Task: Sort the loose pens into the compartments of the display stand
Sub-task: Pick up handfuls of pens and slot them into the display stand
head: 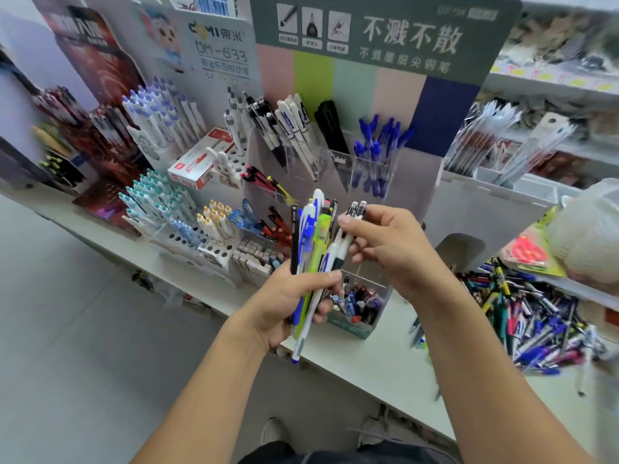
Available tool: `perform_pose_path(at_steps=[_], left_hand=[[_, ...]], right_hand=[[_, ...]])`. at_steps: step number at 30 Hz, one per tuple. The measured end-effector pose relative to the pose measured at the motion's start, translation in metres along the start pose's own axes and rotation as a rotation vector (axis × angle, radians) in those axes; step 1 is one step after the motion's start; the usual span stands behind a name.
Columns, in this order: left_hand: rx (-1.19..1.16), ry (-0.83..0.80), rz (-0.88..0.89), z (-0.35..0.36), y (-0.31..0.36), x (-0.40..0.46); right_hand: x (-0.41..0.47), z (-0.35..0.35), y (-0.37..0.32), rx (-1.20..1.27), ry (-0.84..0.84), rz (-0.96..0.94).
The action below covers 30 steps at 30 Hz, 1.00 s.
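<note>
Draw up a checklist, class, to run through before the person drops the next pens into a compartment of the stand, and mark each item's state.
1. Left hand grips the mixed bundle of pens firmly: ok.
2. Right hand pinches two white pens with black tops: ok.
3. Matching compartment of black-and-white pens in view: ok.
4. Room left there: cannot tell.
5. Pile of loose pens on the white counter sorted: not ok.

clear glossy acrylic compartments [370,169] at centre frame hold shiny plastic blue-capped pens [375,149]; behind, a matt printed cardboard backboard [385,38]; smooth white countertop [368,360] at lower right.
</note>
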State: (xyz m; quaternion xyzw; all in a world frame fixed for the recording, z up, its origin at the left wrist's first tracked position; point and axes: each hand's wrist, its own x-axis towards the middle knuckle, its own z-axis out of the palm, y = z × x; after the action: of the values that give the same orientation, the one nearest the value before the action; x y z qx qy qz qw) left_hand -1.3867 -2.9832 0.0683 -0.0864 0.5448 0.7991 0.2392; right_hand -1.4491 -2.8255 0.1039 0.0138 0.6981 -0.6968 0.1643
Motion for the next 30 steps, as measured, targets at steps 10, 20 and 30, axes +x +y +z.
perform_pose_path(at_steps=[10,20,30], left_hand=[[-0.376,0.052,-0.023,-0.018,-0.007,0.001],[-0.378,0.228,0.044,-0.054,0.015,0.001],[-0.267,0.221,0.117,-0.076,0.049,0.008]], right_hand=[[0.005,0.002,-0.004,0.013,0.123,-0.127],[0.039,0.018,-0.07,-0.163,0.108,-0.506],[0.071,0.054,-0.052,-0.475,-0.333,-0.101]])
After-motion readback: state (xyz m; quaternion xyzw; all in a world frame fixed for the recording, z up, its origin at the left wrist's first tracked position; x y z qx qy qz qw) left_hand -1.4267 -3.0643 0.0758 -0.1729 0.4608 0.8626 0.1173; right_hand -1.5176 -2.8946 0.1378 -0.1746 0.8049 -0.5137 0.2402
